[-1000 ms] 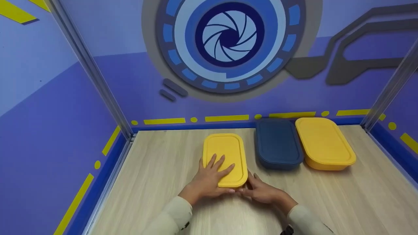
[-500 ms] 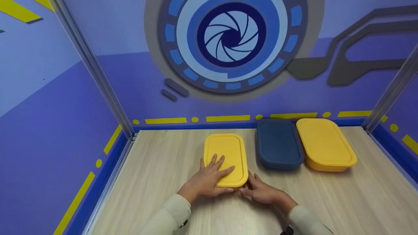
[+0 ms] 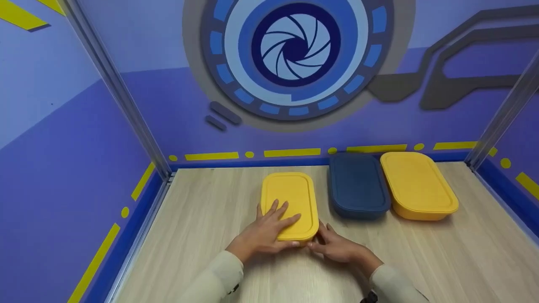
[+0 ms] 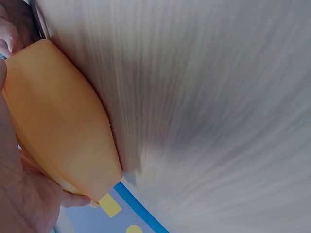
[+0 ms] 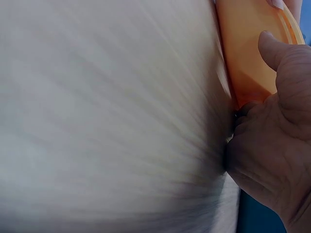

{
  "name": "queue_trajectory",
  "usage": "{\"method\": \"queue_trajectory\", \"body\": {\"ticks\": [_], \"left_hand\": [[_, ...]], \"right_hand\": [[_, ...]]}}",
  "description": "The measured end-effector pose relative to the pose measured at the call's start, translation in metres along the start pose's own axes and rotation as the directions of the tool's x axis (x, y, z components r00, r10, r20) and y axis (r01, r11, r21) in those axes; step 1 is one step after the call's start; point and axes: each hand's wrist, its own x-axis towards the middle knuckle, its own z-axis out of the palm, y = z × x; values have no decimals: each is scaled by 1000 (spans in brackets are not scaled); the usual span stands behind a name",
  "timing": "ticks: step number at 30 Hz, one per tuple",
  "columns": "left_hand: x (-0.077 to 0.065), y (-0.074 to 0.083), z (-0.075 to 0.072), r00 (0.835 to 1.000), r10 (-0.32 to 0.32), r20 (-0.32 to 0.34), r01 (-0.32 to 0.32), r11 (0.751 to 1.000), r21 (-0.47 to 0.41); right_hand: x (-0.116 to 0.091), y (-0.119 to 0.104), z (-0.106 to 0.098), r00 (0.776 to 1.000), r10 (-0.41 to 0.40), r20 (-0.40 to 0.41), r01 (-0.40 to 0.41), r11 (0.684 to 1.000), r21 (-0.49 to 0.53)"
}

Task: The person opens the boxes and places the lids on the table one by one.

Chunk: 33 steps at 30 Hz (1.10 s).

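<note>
A yellow lunch box (image 3: 290, 186) with its lid on lies flat on the table, just left of the middle in the head view. My left hand (image 3: 266, 230) rests across the lid with fingers spread, its thumb along the near wall. Around the near right corner my right hand (image 3: 339, 247) grips the box, thumb on the near wall and fingers on the right side. The left wrist view shows the orange-looking wall of the box (image 4: 63, 116). In the right wrist view, the curled fingertips are partly hidden behind the right hand (image 5: 279, 133).
To the right stand a dark blue lunch box (image 3: 360, 185) and a larger yellow lunch box (image 3: 421, 183), side by side with lids on. Printed panels (image 3: 147, 97) enclose the back and sides of the wooden table (image 3: 202, 206).
The view shifts slightly, first one way, then back. Both hands and the lunch boxes keep practically the same places.
</note>
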Motion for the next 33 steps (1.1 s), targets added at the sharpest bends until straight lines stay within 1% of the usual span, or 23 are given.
{"method": "queue_trajectory", "body": {"ticks": [5,7,14,19,24,30,32,33], "left_hand": [[-1,1,-5,1000,-20,8,20,998,-53],[-1,1,-5,1000,-23,11,24,998,-61],[-2,0,-2,1000,-25,16,26,999,-46],[-1,2,0,999,-39,21,40,998,-50],[1,2,2,999,-43,24,43,999,-22],[3,3,1,1000,-26,-1,26,999,22],[4,6,0,999,-32,-13,32,998,60],[5,8,0,999,-35,-18,37,995,92]], "right_hand": [[2,0,1,1000,-26,-7,26,1000,-17],[2,0,1,1000,-30,-7,30,999,-20],[2,-1,4,1000,22,-12,-22,1000,-3],[1,0,4,1000,19,-17,-19,1000,-12],[2,2,3,1000,13,-14,-13,1000,-7],[1,0,3,1000,8,-9,-8,1000,6],[1,-1,3,1000,14,-14,-14,1000,6],[2,-1,3,1000,14,-16,-14,1000,3]]}}
